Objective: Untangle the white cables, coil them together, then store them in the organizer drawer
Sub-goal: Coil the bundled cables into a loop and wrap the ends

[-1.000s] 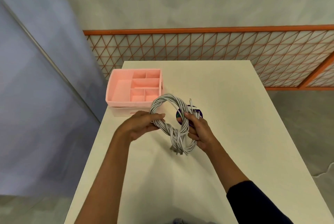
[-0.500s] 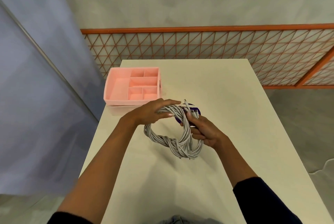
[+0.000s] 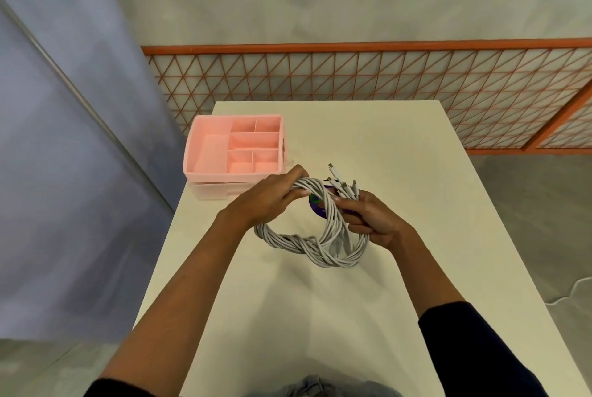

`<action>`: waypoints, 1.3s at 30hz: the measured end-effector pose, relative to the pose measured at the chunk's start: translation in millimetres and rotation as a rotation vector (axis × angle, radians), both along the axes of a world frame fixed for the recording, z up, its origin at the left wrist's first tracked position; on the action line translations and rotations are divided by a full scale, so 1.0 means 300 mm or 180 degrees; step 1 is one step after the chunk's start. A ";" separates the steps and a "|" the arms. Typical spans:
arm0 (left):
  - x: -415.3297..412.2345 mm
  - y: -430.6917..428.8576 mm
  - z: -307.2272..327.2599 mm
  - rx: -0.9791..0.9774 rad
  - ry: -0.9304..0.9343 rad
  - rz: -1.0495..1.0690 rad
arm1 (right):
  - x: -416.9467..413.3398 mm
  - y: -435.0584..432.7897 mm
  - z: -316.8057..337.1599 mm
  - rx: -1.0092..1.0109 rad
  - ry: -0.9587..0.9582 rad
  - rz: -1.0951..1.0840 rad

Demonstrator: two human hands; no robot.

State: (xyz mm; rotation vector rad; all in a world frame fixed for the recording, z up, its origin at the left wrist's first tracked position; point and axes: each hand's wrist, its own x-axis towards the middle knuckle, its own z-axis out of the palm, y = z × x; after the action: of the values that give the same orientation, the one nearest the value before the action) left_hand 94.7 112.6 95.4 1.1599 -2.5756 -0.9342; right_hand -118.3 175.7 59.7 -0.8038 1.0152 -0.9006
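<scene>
Now left hand (image 3: 272, 198) and right hand (image 3: 373, 219) each grip one white cable coil (image 3: 296, 242) near one pink organizer (image 3: 224, 176).

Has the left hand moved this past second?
Yes: the left hand shifted from the left side of the cable coil to its top, closer to the pink organizer.

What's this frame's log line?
stage: coiling; left hand: grips white cable coil; right hand: grips coil near plug ends; pink organizer: untouched
</scene>
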 end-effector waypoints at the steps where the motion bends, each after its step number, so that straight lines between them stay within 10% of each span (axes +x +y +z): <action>1: 0.000 -0.001 -0.002 -0.0022 -0.0021 0.0050 | -0.002 0.003 0.006 0.0032 0.0002 0.0094; 30: 0.034 0.008 -0.041 0.0538 0.0998 0.0357 | 0.008 -0.006 0.040 -0.0648 0.1655 0.0087; 39: 0.058 0.028 0.002 0.1228 0.0942 0.0522 | -0.007 0.020 0.050 -0.0605 0.1139 -0.0177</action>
State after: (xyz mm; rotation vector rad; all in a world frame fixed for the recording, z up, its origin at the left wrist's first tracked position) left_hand 112.0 121.1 96.1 1.1893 -2.0913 -1.4797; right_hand -120.3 181.8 74.6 -1.1292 1.2803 -0.9295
